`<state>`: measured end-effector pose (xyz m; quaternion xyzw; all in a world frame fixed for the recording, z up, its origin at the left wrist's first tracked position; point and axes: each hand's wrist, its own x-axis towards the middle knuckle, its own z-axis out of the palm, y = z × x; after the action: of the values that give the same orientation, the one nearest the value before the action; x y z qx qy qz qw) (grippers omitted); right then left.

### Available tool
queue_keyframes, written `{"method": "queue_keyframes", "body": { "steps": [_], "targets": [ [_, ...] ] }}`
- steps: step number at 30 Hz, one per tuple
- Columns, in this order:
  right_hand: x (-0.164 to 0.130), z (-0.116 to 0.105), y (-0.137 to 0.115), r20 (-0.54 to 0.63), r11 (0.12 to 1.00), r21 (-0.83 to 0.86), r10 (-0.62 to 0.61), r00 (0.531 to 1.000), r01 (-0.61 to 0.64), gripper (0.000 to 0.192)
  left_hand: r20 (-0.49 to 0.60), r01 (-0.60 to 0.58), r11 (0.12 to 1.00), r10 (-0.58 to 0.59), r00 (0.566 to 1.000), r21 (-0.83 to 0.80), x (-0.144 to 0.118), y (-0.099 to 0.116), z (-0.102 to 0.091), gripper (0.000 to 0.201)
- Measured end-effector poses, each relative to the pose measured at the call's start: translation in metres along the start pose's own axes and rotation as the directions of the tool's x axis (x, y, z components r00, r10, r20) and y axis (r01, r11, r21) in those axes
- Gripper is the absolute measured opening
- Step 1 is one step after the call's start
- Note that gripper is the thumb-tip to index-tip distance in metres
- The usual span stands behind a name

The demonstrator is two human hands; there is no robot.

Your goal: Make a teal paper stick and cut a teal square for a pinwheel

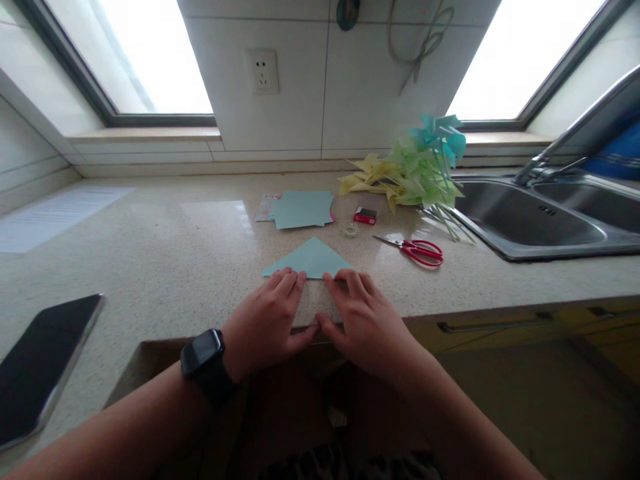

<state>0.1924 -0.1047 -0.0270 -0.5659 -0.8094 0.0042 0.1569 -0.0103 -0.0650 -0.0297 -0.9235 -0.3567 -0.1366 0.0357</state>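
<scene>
A light blue sheet of paper (pixel 314 257), folded into a triangle, lies on the counter with its point away from me and its long folded edge nearest. My left hand (pixel 270 313) rests its fingertips on the left part of that edge, fingers stretched out and thumb spread. On the right part, my right hand (pixel 367 320) presses its fingertips down, its fingers also extended and apart from the thumb. The two thumb tips come close together in front of the counter edge. Fingertips cover parts of the folded edge.
Behind the triangle sit a stack of blue paper (pixel 303 209), a tape roll (pixel 351 230) and a small red box (pixel 365 215). Red-handled scissors (pixel 417 251) lie to the right. Paper pinwheels (pixel 420 167) stand near the sink (pixel 530 217). A tablet (pixel 47 360) is at left.
</scene>
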Motion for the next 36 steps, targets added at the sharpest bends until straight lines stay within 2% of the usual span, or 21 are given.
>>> {"method": "queue_keyframes", "body": {
  "steps": [4, 11, 18, 22, 26, 30, 32, 36],
  "targets": [
    [0.001, 0.000, 0.000, -0.003, 1.000, -0.011, -0.007, 1.000, 0.007, 0.062, -0.024, -0.017, 1.000, 0.016, 1.000, -0.013, 0.000, -0.002, 0.000, 0.072],
    [0.003, -0.001, 0.001, 0.001, 1.000, -0.002, -0.029, 1.000, 0.029, 0.061, 0.008, 0.002, 1.000, -0.002, 1.000, -0.009, 0.003, -0.005, -0.006, 0.070],
    [0.005, -0.010, 0.003, 0.022, 0.997, 0.039, -0.067, 0.998, 0.066, 0.052, 0.030, -0.011, 0.998, 0.010, 1.000, 0.057, 0.001, -0.002, -0.010, 0.068],
    [-0.003, -0.012, 0.005, 0.017, 0.990, 0.077, -0.119, 0.993, 0.117, 0.049, 0.016, -0.044, 0.994, 0.042, 0.999, 0.104, -0.003, 0.002, -0.014, 0.058],
    [-0.018, -0.002, 0.012, -0.073, 0.972, 0.120, -0.192, 0.979, 0.200, 0.038, -0.016, -0.103, 0.982, 0.107, 0.994, 0.156, -0.013, 0.008, -0.014, 0.036],
    [-0.030, 0.014, 0.022, -0.269, 0.928, 0.151, -0.292, 0.918, 0.340, 0.011, -0.111, -0.190, 0.964, 0.213, 0.971, 0.187, -0.022, 0.012, -0.012, 0.014],
    [-0.033, 0.018, 0.026, -0.323, 0.912, 0.177, -0.302, 0.897, 0.370, 0.010, -0.158, -0.204, 0.962, 0.233, 0.959, 0.180, -0.022, 0.012, -0.012, 0.010],
    [-0.034, 0.018, 0.026, -0.324, 0.893, 0.227, -0.306, 0.895, 0.388, 0.008, -0.189, -0.207, 0.970, 0.228, 0.955, 0.125, -0.021, 0.013, -0.014, 0.016]
  ]
}}
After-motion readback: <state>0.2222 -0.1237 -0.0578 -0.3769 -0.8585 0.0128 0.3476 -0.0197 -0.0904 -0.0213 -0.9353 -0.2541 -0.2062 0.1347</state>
